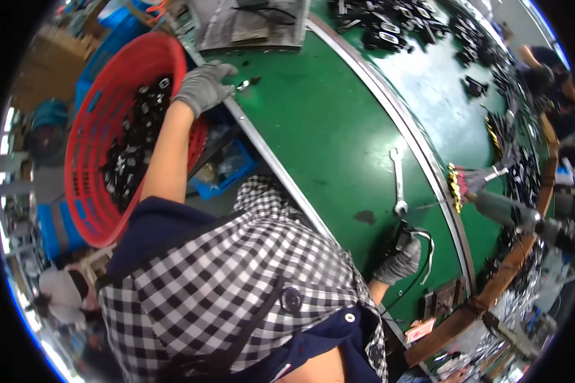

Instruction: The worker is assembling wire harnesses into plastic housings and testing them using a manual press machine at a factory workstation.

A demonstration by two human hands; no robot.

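Observation:
My left hand (205,87), in a grey glove, reaches past the rim of a red plastic basket (90,185) to the edge of the green worktable (313,115). Its fingers are apart, and nothing shows between them. Just beyond the fingertips lies a small shiny metal and black part (244,84). The basket holds many small black and metal parts (134,140). At the lower right, my gloved right hand (400,262) is closed around a black piece (403,236) with a cord; its exact kind is unclear. A white strap or cable (430,252) loops beside that hand.
An open-end wrench (398,182) lies near a metal rail (389,86) crossing the table. Beyond the rail are heaps of black parts (389,29) and a cable bundle with gold-coloured ends (456,185). A grey metal plate (252,32) sits at the far edge. Another person (552,76) is at right.

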